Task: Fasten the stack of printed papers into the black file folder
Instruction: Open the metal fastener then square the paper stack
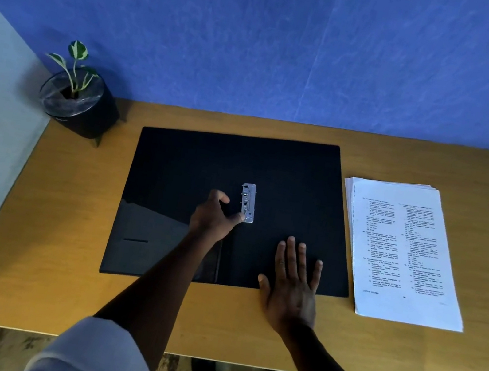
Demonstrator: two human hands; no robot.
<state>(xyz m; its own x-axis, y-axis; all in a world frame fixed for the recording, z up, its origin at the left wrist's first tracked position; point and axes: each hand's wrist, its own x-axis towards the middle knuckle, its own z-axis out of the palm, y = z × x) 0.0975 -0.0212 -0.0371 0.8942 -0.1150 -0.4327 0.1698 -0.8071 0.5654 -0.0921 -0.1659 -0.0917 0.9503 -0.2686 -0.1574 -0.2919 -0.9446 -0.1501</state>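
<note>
The black file folder (296,174) lies opened flat on the wooden desk, with its silver metal clip (248,202) along the middle fold. My left hand (215,216) reaches over the folder; its thumb tip touches the near end of the clip and the other fingers curl beside it. My right hand (293,284) lies flat, palm down and fingers spread, on the near edge of the folder's right half. The stack of printed papers (400,250) rests on the desk just right of the folder, apart from both hands.
A small potted plant (78,99) in a black pot stands at the desk's far left corner. The wooden desk (45,265) ends at a blue wall behind and a grey wall on the left. Its near edge runs below my forearms.
</note>
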